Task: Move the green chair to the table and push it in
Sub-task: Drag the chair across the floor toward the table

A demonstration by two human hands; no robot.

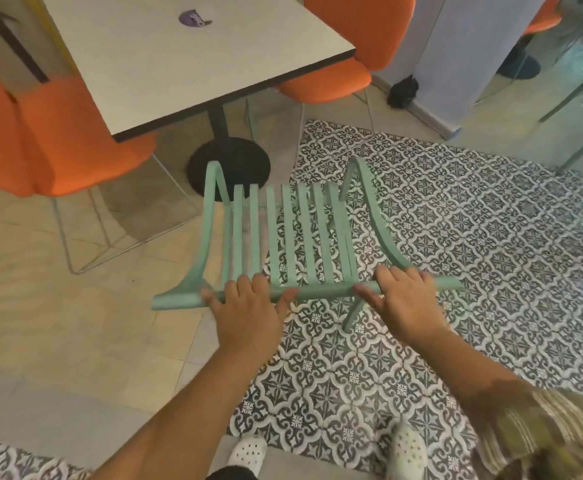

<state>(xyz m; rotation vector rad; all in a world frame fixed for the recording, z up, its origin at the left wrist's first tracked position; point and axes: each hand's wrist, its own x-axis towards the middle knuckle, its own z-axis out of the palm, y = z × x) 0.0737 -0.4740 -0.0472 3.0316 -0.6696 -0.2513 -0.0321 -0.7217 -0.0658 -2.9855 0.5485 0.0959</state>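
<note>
i see my left hand (pixel 248 311) and right hand (pixel 404 299) both clasped over the top rail of the mint-green slatted chair (pixel 283 237). it stands near the white square pedestal table (pixel 193 57), just short of it, between orange padded chairs (pixel 58 140).

No text, label or number can really be made out anywhere; only a blurry purple mark (pixel 195 19) is seen near the table's (pixel 165 64) far edge.
</note>
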